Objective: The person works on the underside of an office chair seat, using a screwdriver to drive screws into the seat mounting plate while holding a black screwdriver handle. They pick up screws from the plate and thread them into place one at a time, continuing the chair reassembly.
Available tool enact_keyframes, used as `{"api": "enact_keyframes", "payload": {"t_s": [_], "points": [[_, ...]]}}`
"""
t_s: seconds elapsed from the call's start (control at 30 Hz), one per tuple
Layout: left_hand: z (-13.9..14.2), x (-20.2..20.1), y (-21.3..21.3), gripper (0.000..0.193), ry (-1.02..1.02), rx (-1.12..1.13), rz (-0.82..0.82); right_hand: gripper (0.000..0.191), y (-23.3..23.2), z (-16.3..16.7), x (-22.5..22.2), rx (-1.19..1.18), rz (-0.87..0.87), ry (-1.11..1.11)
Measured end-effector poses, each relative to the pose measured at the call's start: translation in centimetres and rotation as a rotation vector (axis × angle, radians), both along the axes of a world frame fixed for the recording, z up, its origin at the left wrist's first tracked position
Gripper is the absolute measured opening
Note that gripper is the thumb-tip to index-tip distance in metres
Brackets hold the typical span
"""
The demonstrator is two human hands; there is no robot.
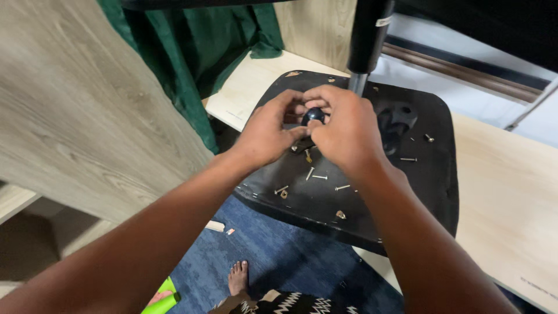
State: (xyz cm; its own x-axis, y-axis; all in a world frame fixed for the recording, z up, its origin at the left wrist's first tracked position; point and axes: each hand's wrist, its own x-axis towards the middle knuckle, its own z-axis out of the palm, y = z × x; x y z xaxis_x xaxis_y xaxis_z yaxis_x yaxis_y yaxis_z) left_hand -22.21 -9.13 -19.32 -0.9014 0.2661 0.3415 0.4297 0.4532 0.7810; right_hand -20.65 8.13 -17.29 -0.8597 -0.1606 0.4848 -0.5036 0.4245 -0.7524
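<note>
A small black knob (313, 115) is pinched by fingers of both hands above the upturned black seat base (433, 174); seemingly a fitting step, needing a steady grip.

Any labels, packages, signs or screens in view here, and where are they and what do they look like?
Sticker: small, pale, rectangular, on the black column at the top.
Printed mark: tiny dark lettering on the light wood board, near its lower right edge.
No packages, signs or screens show.

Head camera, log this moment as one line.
left hand + right hand: grip black knob | under: black seat panel | loose screws on panel
</note>
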Motion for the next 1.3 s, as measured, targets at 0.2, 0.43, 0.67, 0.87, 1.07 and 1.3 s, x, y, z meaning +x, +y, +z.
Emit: {"api": "enact_keyframes", "payload": {"t_s": [0.2, 0.43, 0.67, 0.87, 1.07, 1.3], "points": [[0.6, 0.3, 0.4, 0.039, 0.127, -0.103, 0.048, 0.033, -0.1, 0.6, -0.3, 0.153, -0.129, -0.058], [1.0, 1.4, 0.9, 0.046, 0.029, -0.065, 0.155, 0.035, 0.4, 1.4, -0.6, 0.226, -0.110, -0.076], [0.8, 0.9, 0.6, 0.043, 0.130, -0.290, 0.245, 0.035, -0.3, 1.5, -1.1, 0.157, -0.052, 0.021], [0.7, 0.5, 0.5, 0.045, 0.056, -0.096, 0.107, 0.034, 0.3, 1.5, -1.1, 0.187, -0.059, -0.053], [1.5, 0.7, 0.5, 0.038, 0.003, -0.099, 0.100, 0.040, 0.8, 1.8, -1.2, 0.076, 0.106, 0.026], [1.6, 0.9, 0.1, 0.041, -0.020, -0.125, 0.113, 0.031, 0.7, 2.0, -0.6, 0.191, -0.064, -0.114]]}}
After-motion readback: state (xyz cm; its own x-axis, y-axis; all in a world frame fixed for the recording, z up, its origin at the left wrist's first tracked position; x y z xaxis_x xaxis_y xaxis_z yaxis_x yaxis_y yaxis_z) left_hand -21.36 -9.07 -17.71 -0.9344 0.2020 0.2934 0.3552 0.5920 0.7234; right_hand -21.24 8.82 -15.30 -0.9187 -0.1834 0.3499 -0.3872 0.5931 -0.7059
